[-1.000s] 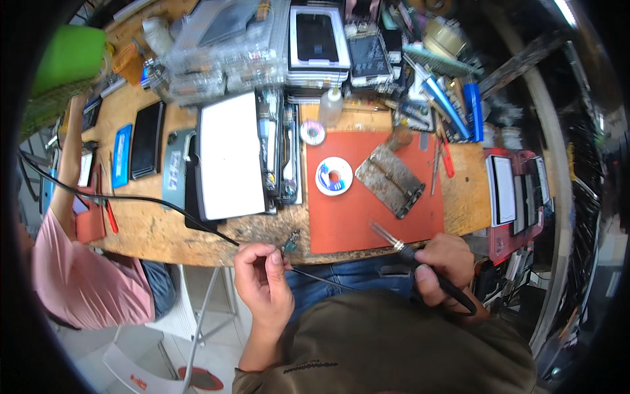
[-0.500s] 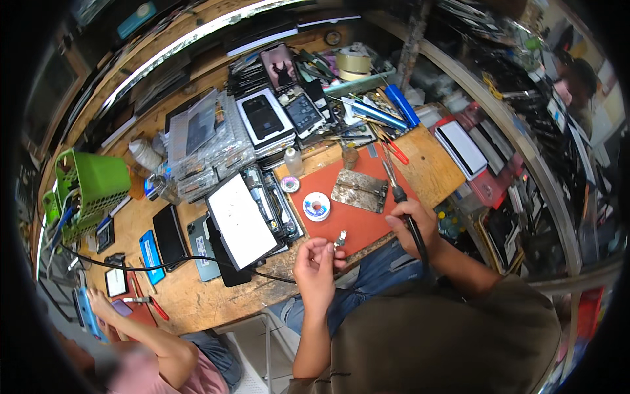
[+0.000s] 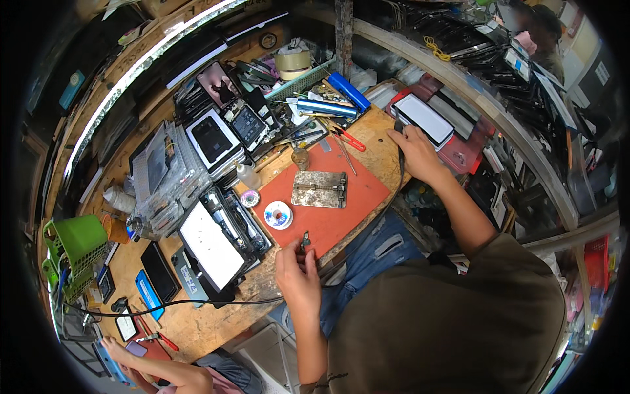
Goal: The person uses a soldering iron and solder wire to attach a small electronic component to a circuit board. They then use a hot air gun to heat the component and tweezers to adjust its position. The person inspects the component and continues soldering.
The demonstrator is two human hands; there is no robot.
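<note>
Between the fingertips of my left hand (image 3: 298, 276), close to the near edge of an orange-red mat (image 3: 367, 187), is a small metal piece (image 3: 305, 242) whose kind I cannot make out. My right hand (image 3: 417, 152) is closed on a soldering iron (image 3: 398, 125) past the mat's right side, beside the bench edge. Its dark cord (image 3: 401, 164) hangs down from the hand. On the mat lie a worn metal board holder (image 3: 319, 190) and a solder spool (image 3: 287, 222). A small brown jar (image 3: 300, 157) stands at the mat's far edge.
Left of the mat, a white panel (image 3: 210, 243) rests on stacked device parts. A black cable (image 3: 230, 301) crosses the bench. Red-handled pliers (image 3: 352, 140) lie at the back. Lower left, another person's hand (image 3: 118, 351) touches a blue device. A green basket (image 3: 77, 246) stands far left.
My right hand has moved away from above the mat to the far right with the soldering iron. My left hand still pinches the small metal piece. The view has shifted right.
</note>
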